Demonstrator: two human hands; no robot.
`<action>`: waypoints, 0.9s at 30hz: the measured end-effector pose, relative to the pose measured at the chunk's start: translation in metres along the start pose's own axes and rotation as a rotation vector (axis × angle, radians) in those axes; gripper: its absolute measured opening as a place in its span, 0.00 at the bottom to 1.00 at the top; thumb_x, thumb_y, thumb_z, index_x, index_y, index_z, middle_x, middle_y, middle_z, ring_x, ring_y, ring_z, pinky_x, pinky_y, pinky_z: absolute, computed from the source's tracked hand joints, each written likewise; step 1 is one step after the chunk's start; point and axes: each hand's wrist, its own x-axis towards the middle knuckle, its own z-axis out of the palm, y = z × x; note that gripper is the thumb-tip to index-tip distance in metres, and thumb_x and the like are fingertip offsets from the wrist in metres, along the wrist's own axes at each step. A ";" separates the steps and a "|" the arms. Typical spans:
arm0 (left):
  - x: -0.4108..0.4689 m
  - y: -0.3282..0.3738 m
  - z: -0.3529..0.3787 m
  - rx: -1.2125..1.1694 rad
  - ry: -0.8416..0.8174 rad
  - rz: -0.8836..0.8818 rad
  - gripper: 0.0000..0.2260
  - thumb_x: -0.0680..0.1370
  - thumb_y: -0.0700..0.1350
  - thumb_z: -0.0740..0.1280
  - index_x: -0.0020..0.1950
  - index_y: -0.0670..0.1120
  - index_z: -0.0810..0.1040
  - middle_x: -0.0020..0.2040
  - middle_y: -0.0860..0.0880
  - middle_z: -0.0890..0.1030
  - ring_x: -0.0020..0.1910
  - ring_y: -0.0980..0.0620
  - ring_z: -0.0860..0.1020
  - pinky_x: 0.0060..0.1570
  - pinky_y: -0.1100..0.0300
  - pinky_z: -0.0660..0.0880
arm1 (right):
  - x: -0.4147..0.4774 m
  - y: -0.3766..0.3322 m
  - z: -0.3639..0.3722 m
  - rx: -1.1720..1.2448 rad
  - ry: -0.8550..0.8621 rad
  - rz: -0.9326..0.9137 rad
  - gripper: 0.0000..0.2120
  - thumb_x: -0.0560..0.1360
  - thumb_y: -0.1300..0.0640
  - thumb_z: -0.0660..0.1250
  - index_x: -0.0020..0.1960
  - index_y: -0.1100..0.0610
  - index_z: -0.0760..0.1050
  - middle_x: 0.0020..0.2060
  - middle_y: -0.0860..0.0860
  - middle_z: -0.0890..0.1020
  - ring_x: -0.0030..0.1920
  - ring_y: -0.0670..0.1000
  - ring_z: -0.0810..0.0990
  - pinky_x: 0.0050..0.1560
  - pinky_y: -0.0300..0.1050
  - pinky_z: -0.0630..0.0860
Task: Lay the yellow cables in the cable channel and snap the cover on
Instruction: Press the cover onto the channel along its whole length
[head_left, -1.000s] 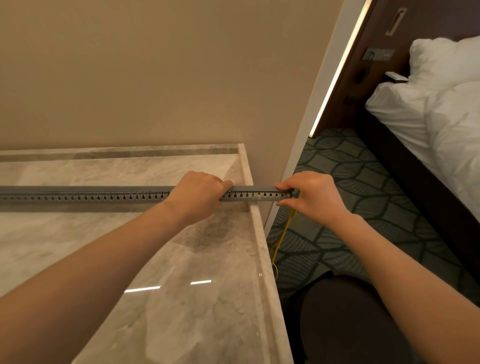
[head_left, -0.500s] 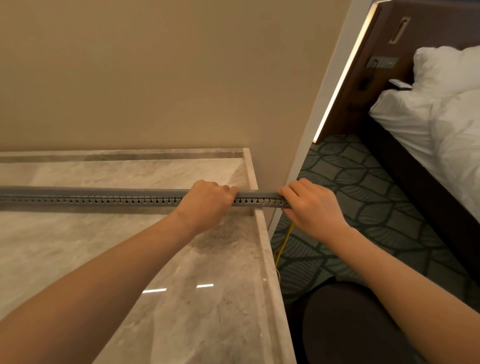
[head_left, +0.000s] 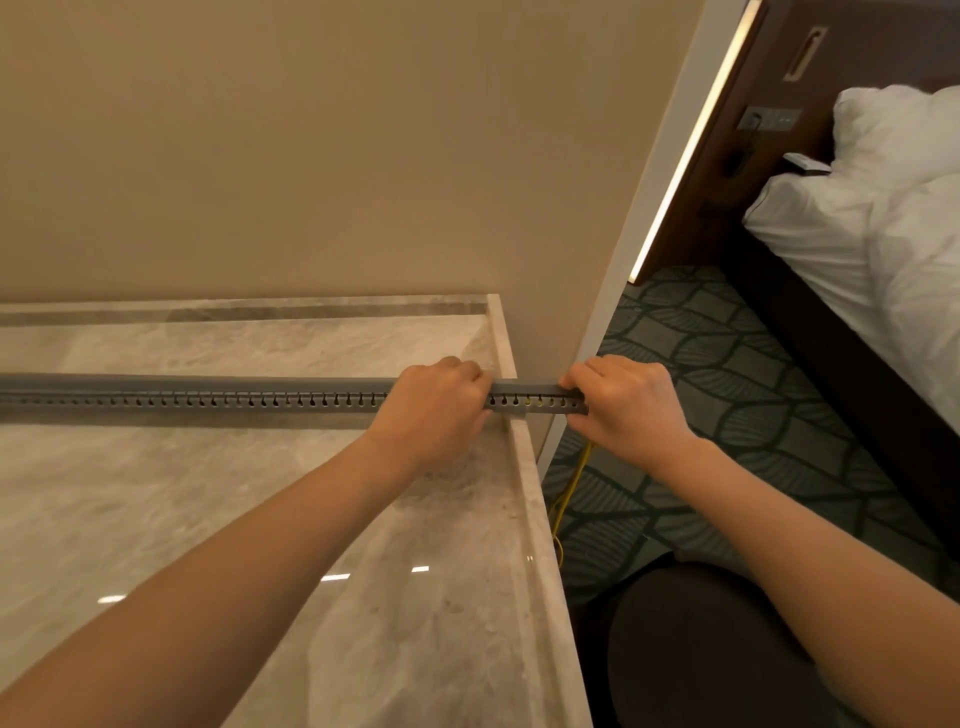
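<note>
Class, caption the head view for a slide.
Left hand and right hand grip the cable channel on the marble counter; yellow cables hang below.

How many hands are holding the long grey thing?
2. The left hand grips the channel just inside the table's right edge. The right hand grips its end, which sticks out past the table over the carpet. None seem hidden.

Room is lit warm & dim, w/ a light strip glowing upper rt. Glare streaks are seen on the marble countertop; edges are bowed.
</note>
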 end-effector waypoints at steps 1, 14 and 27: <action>0.003 0.005 0.001 -0.015 0.018 0.006 0.14 0.79 0.52 0.59 0.60 0.46 0.72 0.55 0.49 0.77 0.54 0.49 0.74 0.40 0.58 0.70 | 0.003 0.002 -0.001 0.007 -0.033 0.007 0.06 0.64 0.60 0.74 0.39 0.58 0.79 0.29 0.51 0.79 0.27 0.52 0.77 0.24 0.41 0.71; 0.035 0.038 -0.002 0.072 -0.014 0.106 0.09 0.80 0.43 0.60 0.57 0.41 0.74 0.52 0.44 0.75 0.50 0.47 0.74 0.38 0.58 0.65 | 0.028 -0.014 0.002 -0.208 -0.305 0.086 0.06 0.71 0.61 0.65 0.46 0.56 0.70 0.40 0.52 0.79 0.40 0.54 0.79 0.30 0.44 0.63; 0.041 0.040 0.003 -0.180 -0.025 -0.027 0.11 0.76 0.45 0.66 0.56 0.42 0.77 0.52 0.44 0.77 0.53 0.47 0.73 0.46 0.57 0.70 | 0.037 -0.013 -0.002 -0.194 -0.350 0.119 0.10 0.70 0.60 0.65 0.39 0.53 0.63 0.39 0.52 0.80 0.39 0.54 0.79 0.31 0.44 0.63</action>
